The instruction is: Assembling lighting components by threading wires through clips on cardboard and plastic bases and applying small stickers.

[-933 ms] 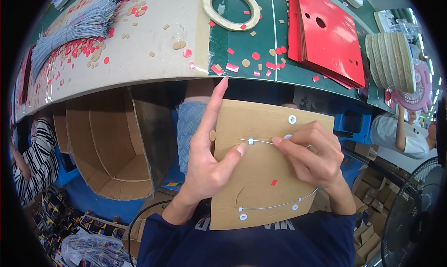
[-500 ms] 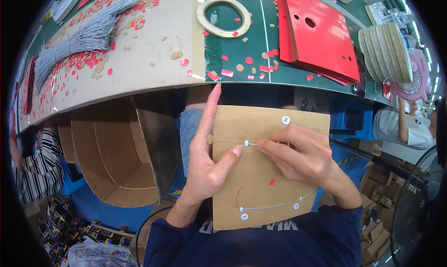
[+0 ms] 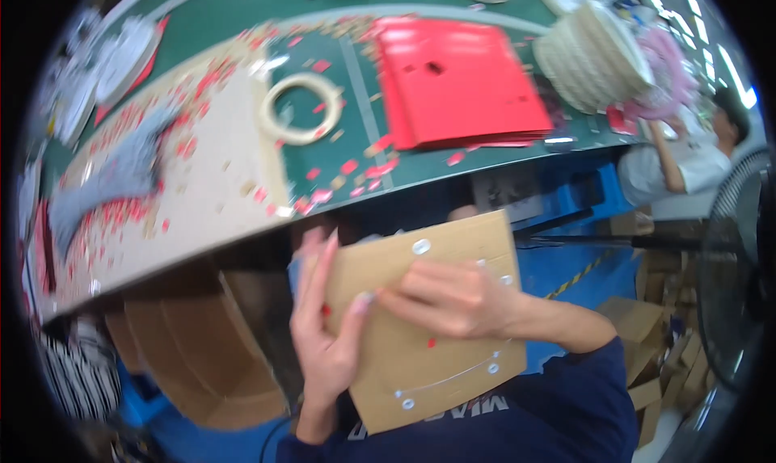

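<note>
A green work table (image 3: 356,152) curves across the top of the view, littered with red and tan paper punch-outs, and below its edge both hands are at work on a brown cardboard panel (image 3: 428,342). The panel sits tilted in front of the person's dark blue top, flat and matte, with small white eyelets dotted near its upper edge and lower corner and a thin pale cord running between two of the lower ones. The left hand (image 3: 323,334) grips the panel's left edge, fingers stretched up along it and thumb pressed over the face. The right hand (image 3: 453,301) lies curled on the middle of the panel, fingertips pinched against the surface close to the left thumb; whatever it pinches is too blurred to tell. On the table, a ring of pale tape (image 3: 303,107) lies flat, a stack of glossy red sheets (image 3: 461,83) sits to its right, and a bundle of grey cords (image 3: 121,172) rests on the tan board at left.
</note>
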The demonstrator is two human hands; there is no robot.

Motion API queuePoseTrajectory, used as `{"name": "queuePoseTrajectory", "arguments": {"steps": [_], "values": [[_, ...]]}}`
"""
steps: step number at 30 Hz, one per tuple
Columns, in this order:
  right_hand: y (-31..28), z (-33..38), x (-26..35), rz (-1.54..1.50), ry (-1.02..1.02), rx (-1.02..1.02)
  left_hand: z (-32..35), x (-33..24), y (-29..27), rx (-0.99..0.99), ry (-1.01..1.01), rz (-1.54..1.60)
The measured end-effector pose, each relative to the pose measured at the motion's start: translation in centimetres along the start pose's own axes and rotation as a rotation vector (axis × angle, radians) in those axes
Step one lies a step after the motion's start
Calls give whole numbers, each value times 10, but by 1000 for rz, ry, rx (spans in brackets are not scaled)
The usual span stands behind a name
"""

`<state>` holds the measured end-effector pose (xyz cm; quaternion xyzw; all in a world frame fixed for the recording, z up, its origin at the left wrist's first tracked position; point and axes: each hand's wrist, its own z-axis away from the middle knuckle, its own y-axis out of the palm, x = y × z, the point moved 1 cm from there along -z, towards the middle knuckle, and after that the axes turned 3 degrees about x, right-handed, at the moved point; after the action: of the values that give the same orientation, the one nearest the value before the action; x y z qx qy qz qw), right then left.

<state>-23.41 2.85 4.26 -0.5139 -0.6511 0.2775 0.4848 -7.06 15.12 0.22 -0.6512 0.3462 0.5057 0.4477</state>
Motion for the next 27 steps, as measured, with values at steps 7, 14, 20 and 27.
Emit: {"name": "queuePoseTrajectory", "arguments": {"steps": [7, 14, 20, 27], "values": [[2, 15, 14, 95, 68, -2, 5, -21, -11, -203, 198, -454], [10, 33, 40, 191, 265, -10, -4, -7, -7, -154, 315, -354], [17, 29, 36, 223, 279, 8, -5, -10, 1, -143, 370, -293], [-8, 33, 36, 217, 393, -41, -5, -9, 7, -217, 396, -163]]}}
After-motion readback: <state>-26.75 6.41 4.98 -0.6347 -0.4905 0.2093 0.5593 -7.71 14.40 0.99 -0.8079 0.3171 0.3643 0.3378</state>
